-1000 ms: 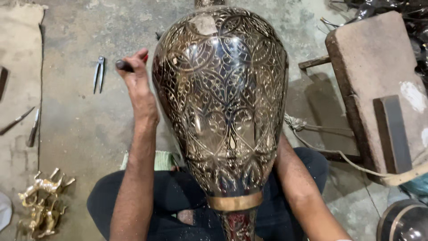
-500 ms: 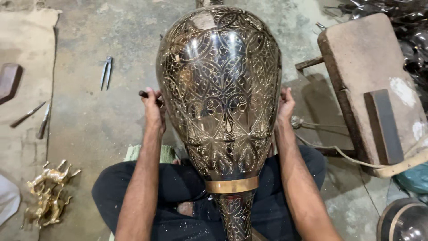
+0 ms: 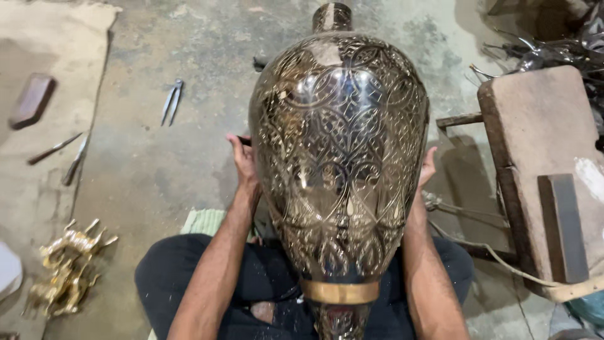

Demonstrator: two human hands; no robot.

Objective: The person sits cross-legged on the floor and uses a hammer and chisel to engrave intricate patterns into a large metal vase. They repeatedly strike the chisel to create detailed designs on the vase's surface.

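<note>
From my head view I look straight down on a large engraved metal vase (image 3: 340,170), dark with bright cut patterns of circles and leaves, lying across my lap with its narrow neck pointing away from me and a plain brass band (image 3: 340,291) near the end closest to me. My left hand (image 3: 244,165) presses flat against the vase's left flank; a thin dark tool (image 3: 244,141) shows beside the fingers, so that grip looks closed around it, though the vase hides most of the palm. My right hand (image 3: 428,169) rests against the right flank with the fingers extended; only its edge shows, so this grip is spread on the metal rather than clamped. I sit cross-legged on the concrete floor (image 3: 163,170), with a green cloth (image 3: 202,221) under my left knee. On the floor to the left lies a pair of metal dividers (image 3: 171,101), well apart from the vase. Farther left, a beige mat (image 3: 44,189) carries a brown wooden block (image 3: 31,99) and two slim hand tools (image 3: 64,157). A gold-coloured ornament (image 3: 66,269) lies near the lower left. To the right stands a low padded stool (image 3: 541,157) with a dark wooden block (image 3: 563,226) on it.
</note>
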